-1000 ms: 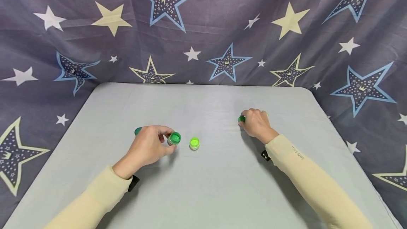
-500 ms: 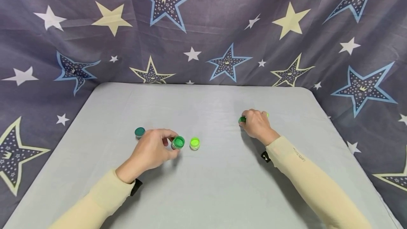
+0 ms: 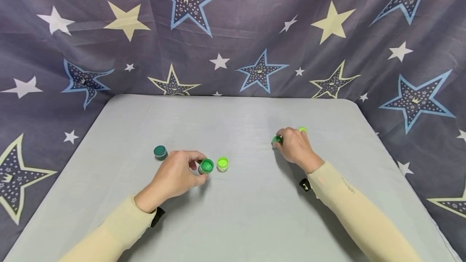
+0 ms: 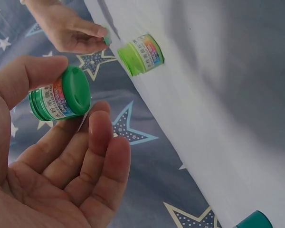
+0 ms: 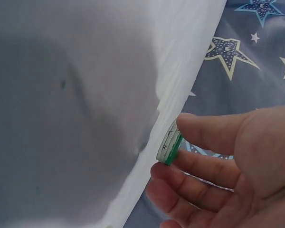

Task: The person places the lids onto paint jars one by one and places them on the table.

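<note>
In the head view my left hand (image 3: 178,173) pinches a small green paint jar (image 3: 206,166) between thumb and fingers. Its top is uncovered, and green paint shows inside. The left wrist view shows the printed label around this green jar (image 4: 59,97). Right beside it stands an uncovered lime-green paint jar (image 3: 223,164). Farther right, my right hand (image 3: 295,146) pinches a thin green lid (image 3: 276,140) by its edge, close over the table. From the right wrist, the lid (image 5: 170,143) shows a ridged pale side and a green face.
A teal paint jar (image 3: 160,153) stands left of my left hand. Just beyond my right hand a lime-green lid (image 3: 303,130) lies on the table. The grey-white cloth-covered table (image 3: 236,221) ends at a star-print curtain (image 3: 233,31) behind and on both sides.
My left hand has moved right and slightly nearer with the green jar, closer to the lime-green jar, uncovering the teal jar. My right hand has shifted slightly nearer, showing more of the lime-green lid.
</note>
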### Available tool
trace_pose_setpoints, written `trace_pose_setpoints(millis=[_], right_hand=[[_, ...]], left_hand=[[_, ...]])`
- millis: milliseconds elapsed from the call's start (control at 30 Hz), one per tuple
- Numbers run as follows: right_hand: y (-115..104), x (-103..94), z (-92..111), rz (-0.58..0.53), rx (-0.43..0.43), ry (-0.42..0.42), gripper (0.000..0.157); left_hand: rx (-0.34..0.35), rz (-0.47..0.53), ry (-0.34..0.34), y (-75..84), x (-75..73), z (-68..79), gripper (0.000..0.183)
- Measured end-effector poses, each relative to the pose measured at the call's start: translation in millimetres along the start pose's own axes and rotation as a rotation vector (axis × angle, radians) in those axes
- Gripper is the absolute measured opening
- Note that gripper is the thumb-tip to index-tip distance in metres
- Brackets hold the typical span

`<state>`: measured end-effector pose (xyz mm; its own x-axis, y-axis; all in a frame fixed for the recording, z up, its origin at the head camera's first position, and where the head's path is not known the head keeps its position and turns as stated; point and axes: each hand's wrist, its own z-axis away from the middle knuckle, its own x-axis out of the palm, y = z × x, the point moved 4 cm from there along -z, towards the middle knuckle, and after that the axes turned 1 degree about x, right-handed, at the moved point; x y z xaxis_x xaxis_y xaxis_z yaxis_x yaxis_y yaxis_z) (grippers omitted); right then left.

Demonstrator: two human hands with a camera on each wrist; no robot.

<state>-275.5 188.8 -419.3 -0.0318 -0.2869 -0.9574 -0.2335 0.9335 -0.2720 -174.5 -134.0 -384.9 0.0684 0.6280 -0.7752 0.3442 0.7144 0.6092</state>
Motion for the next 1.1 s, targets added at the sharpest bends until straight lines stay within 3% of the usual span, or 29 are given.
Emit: trace_pose_setpoints(millis=[267,1100], right_hand=[[-6,-3.0,11,-0.037,-0.034,0.014,0.029],[-30,-12.1,47,-0.157,-0.098,0.062,0.027]], left_hand=[[0.004,0.036,-0.026,1.2,4.8,-0.1,0.027],[0.029,0.039,-0.004,8.6,16.6,-0.6,0.029]])
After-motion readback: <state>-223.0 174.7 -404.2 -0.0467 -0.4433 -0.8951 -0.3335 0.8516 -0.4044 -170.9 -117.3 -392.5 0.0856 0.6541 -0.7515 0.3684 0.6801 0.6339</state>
